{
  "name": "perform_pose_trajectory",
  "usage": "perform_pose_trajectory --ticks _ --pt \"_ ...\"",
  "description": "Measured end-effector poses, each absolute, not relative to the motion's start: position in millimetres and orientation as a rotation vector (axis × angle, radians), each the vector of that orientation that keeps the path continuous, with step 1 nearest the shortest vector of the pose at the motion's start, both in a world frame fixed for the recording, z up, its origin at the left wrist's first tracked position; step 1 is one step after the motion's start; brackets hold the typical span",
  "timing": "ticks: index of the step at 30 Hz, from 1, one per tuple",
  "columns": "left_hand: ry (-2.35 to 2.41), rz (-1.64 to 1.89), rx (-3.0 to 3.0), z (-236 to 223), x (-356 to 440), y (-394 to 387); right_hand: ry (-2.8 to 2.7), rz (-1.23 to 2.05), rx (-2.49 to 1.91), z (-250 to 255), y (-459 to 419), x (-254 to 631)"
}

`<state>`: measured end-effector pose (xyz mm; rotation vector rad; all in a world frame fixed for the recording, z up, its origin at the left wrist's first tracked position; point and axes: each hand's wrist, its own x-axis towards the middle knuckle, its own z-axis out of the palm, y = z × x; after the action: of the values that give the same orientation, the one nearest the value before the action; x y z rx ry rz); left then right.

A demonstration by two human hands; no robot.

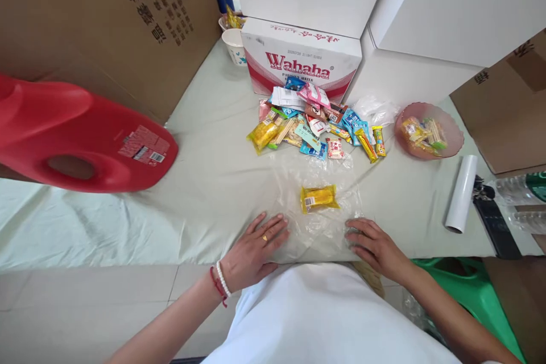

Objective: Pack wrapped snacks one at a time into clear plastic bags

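A clear plastic bag [290,187] lies spread flat on the table, and a snack in a yellow wrapper [319,198] rests on it. My left hand [258,247] lies at the bag's left edge, palm down with fingers spread. At the right edge is my right hand [373,244], its fingers apart and slightly bent, fingertips on or near the film. Neither hand grips anything. Beyond the bag sits a heap of wrapped snacks [313,119] in several colours, with a small pink-and-white packet [335,148] at its near side.
A white Wahaha box [302,60] stands behind the heap. To the right are a pink bowl [452,139] with snacks, a white roll [462,196] and plastic bottles [514,190]. A red jug [102,131] is at left, beside a cardboard box [128,34]. Paper cups [235,46] stand behind.
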<state>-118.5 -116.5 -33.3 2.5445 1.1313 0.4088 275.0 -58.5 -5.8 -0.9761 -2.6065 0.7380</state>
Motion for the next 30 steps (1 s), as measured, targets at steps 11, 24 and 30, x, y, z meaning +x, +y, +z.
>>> perform_pose_trajectory --ticks 11,24,30 --pt "1.332 0.225 2.434 -13 -110 -78 -2.349 1.179 -1.067 42 13 259" --pt "1.367 0.629 2.359 -25 -124 -60 -1.646 1.853 -1.433 25 76 215" --pt "1.371 0.678 2.556 -17 -105 -61 -1.553 1.922 -1.482 25 87 211"
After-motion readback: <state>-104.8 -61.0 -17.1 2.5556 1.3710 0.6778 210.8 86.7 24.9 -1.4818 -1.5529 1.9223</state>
